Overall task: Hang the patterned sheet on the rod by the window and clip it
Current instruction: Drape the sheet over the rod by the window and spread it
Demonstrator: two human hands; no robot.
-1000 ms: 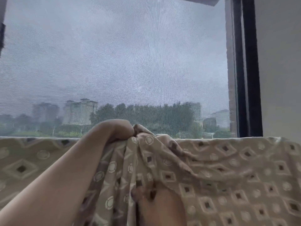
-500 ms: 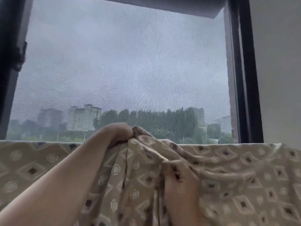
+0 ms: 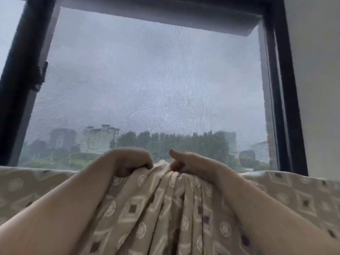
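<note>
Both hands up at the top edge of the sheet (image 3: 147, 208), in front of the window (image 3: 147, 89).

Left hand (image 3: 128, 161): fingers curled down over the bunched top edge, gripping a fold of the cloth. Knuckles face up, fingertips hidden behind the fabric.

Right hand (image 3: 185, 162): just right of the left, close but not touching it. Fingers curled in and pinching the gathered cloth, thumb sticking up and left above the edge.

Sheet: beige, printed with diamonds, dark squares and pale rings. It runs the full width of the view, top edge roughly level across the lower part of the window. Between my hands it is gathered into tight vertical pleats that fan out toward me; to the far left and far right it lies flat and spread. Whatever carries it is covered by the cloth, so I cannot tell how it sits on the support.

My forearms come in from the lower left and lower right corners, over the cloth.

Behind: dark window frame (image 3: 283, 89) on both sides, a mesh screen across the opening, grey sky, blurred buildings (image 3: 99, 137) and trees (image 3: 165, 144) outside. Plain white wall (image 3: 316, 89) to the right of the frame.
</note>
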